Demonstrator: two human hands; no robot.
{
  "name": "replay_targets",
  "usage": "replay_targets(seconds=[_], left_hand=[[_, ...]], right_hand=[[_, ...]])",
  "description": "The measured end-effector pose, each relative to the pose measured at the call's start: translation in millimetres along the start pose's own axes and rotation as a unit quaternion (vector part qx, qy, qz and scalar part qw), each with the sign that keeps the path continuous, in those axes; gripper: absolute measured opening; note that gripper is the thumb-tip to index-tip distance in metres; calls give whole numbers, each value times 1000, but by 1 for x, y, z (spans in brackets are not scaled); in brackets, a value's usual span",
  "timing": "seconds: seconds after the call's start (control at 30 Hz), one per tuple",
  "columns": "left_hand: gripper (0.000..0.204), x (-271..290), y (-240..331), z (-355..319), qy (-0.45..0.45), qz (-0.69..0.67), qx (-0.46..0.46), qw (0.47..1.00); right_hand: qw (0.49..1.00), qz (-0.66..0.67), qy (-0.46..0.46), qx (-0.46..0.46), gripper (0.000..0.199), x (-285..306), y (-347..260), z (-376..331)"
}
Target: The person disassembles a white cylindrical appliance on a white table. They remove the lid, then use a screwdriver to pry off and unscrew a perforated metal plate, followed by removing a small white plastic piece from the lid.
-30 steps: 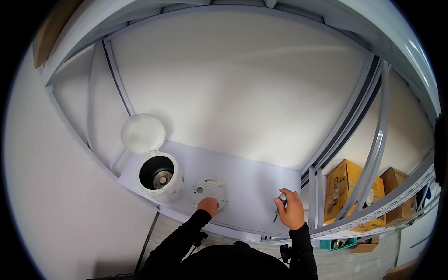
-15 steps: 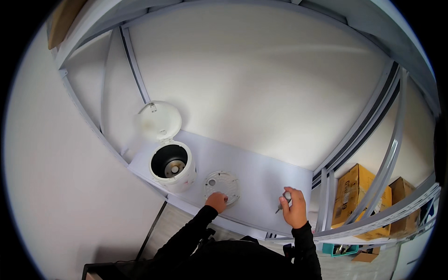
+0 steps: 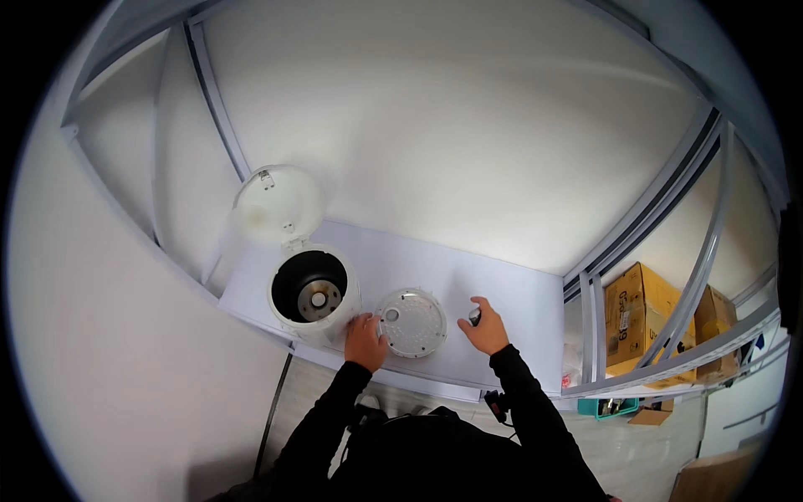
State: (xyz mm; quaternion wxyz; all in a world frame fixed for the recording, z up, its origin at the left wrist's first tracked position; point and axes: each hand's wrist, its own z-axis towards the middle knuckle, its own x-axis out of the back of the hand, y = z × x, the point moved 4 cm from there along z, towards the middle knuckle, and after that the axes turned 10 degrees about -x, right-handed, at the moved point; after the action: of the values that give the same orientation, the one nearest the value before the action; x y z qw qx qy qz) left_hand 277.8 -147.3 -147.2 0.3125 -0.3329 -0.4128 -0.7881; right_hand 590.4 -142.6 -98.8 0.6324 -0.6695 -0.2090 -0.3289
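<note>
Head view: white cooker (image 3: 339,322) is the landmark, lid (image 3: 280,205) swung up behind it, dark inside visible. Round white disc (image 3: 418,325) lies flat on the table (image 3: 519,293), just right of the cooker. Left hand (image 3: 365,343) is between cooker and disc, fingers part curled by the disc's near-left edge (can't tell if gripping). Right hand (image 3: 488,329), farther right of the cooker, past the disc, has thumb and fingers closed around a small dark tool (image 3: 475,317). Yellow carton (image 3: 627,322) well right of the cooker.
</note>
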Motion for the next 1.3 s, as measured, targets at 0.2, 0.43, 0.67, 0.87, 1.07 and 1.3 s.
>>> replay_targets(seconds=[0.2, 0.43, 0.67, 0.87, 1.07, 1.3], left_hand=[[67, -3, -30, -17, -107, -102, 12, 989], [90, 0, -48, 0, -264, -240, 114, 927], [96, -46, -58, 14, -311, -312, 116, 890], [100, -63, -61, 5, -324, -202, 127, 915], [101, -55, -57, 12, -339, -210, 150, 905], [96, -55, -50, 17, -338, -220, 152, 902]], right_hand=[[989, -90, -73, -87, 72, -63, 32, 0], [985, -95, -38, -142, 67, -96, 37, -11], [982, -23, -7, -190, 55, -100, 33, -24], [982, -32, 9, -187, 54, -97, 22, -28], [986, -23, 24, -163, 53, -96, 18, -31], [987, -2, -14, -161, 56, -88, 7, -31]])
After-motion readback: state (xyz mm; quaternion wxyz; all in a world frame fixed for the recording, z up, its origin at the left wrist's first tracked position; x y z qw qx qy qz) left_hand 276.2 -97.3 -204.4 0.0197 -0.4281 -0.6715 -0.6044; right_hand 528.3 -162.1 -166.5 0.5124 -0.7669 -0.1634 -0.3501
